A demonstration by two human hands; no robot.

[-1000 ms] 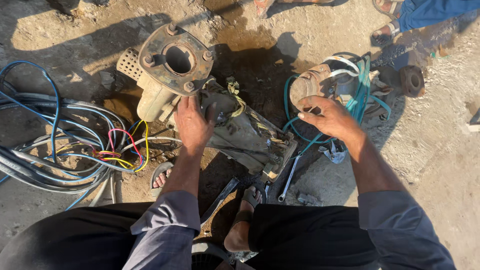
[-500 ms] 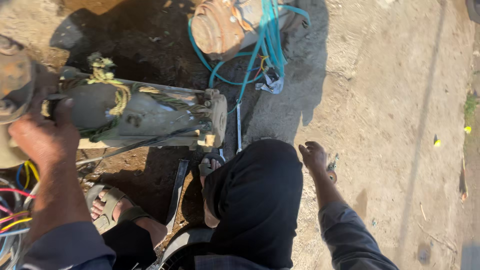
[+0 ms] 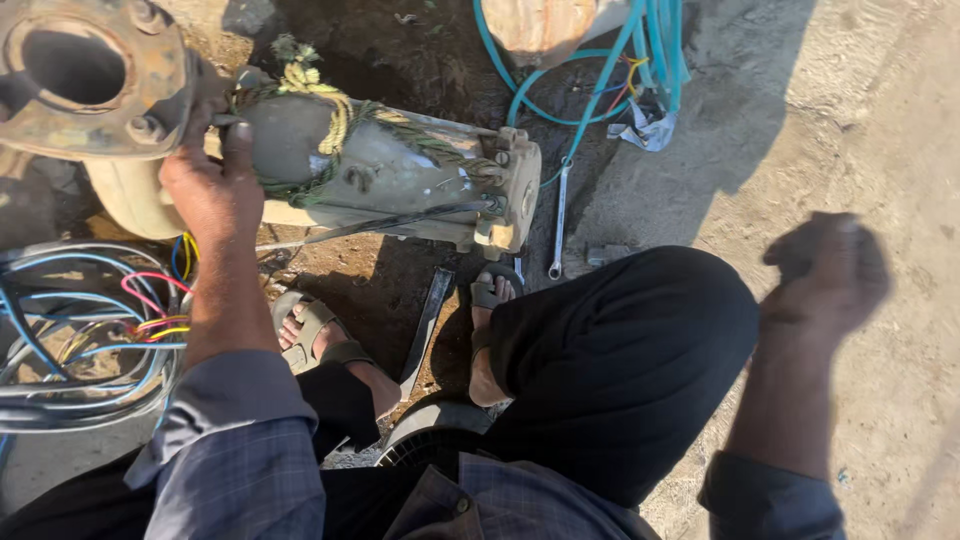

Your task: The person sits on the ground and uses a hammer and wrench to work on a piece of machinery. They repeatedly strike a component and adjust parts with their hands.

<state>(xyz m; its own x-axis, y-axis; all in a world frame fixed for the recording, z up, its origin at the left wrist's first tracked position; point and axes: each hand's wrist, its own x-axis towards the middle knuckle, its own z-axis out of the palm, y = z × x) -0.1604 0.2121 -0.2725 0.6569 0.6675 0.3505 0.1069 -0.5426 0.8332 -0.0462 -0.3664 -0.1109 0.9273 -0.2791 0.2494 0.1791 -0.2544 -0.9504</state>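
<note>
**Right hand lifts off the ground**

Raised since half a second ago, the right hand (image 3: 825, 272) now hangs blurred at 3 o'clock above the sandy ground (image 3: 800, 120); whether its fingers grip anything cannot be told. At 10 o'clock the left hand (image 3: 212, 185) rests, fingers curled, on the rope-bound grey pump motor (image 3: 390, 175), beside its rusty flange (image 3: 85, 75). A wrench (image 3: 558, 225) lies just right of the motor. Coloured cables (image 3: 80, 330) coil at 8 o'clock.

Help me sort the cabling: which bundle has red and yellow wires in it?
The cable bundle on the ground beside the left hand; the teal cables at the top show far less colour.
</note>
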